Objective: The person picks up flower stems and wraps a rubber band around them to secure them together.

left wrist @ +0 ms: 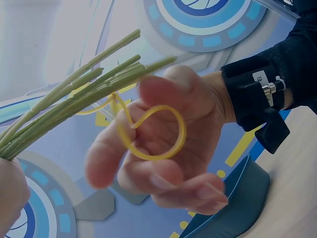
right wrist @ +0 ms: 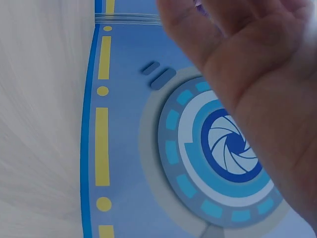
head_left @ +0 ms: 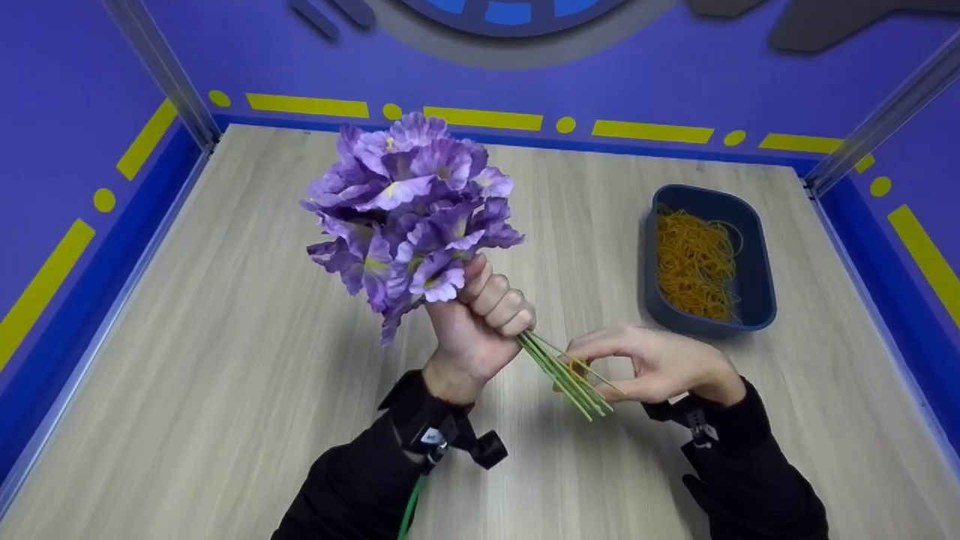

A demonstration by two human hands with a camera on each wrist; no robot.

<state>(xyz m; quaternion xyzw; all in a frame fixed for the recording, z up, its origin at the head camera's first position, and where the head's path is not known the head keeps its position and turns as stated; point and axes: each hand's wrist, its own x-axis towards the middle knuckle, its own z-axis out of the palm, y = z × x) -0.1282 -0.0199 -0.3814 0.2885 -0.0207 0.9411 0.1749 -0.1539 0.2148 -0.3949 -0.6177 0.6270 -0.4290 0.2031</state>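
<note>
My left hand (head_left: 487,322) grips a bunch of green stems (head_left: 566,375) just under a dense head of purple artificial flowers (head_left: 420,210). The bare stem ends slant down to the right, past the fist. A yellow rubber band (left wrist: 182,131) crosses the stems, twists there, and leaves a slack round loop in front of the right palm. My right hand (head_left: 660,364) is at the stem ends, fingers loosely bent, with thumb and forefinger spread apart around the stems. In the right wrist view that hand (right wrist: 267,84) fills the upper right, its fingertips cut off.
A dark blue tub (head_left: 761,270) holding a tangle of yellow rubber bands (head_left: 694,262) stands at the right, beyond the right hand. The wood-grain table (head_left: 225,360) is bordered by blue panels (head_left: 480,82) with yellow marks. A green cable (head_left: 411,506) runs from the left wrist.
</note>
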